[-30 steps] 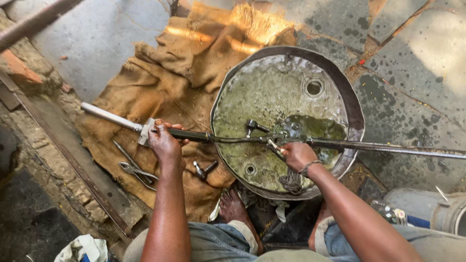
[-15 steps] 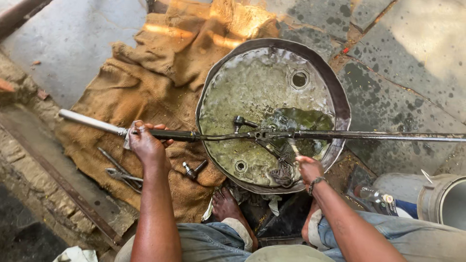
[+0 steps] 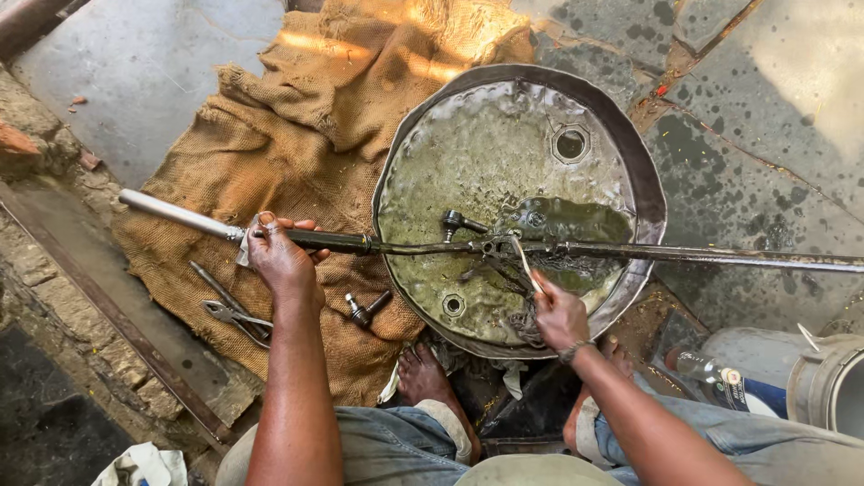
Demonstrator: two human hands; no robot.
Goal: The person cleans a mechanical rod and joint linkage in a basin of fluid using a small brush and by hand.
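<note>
A long dark metal rod [image 3: 684, 256] lies across a dented round drum lid [image 3: 655, 193] that holds greenish oily liquid. My left hand [image 3: 281, 261] grips the rod's left part, just right of its shiny silver end [image 3: 175, 214]. My right hand [image 3: 558, 315] is shut on a thin pale tool [image 3: 525, 262] whose tip touches the fitting at the rod's middle, over the liquid. A dark rag [image 3: 520, 326] lies in the lid beside that hand.
Brown burlap sacking [image 3: 297, 144] covers the stone floor left of the lid. On it lie pliers [image 3: 232, 313], a thin bar [image 3: 214, 282] and a bolt-like part [image 3: 363, 310]. My bare foot [image 3: 419, 373] is below. A plastic bottle [image 3: 720, 373] and grey pipe [image 3: 832, 382] sit at the lower right.
My right hand left the rod's middle, drew back toward me, then rose again with the thin tool to the fitting. My left hand kept its grip. The view shifted slightly.
</note>
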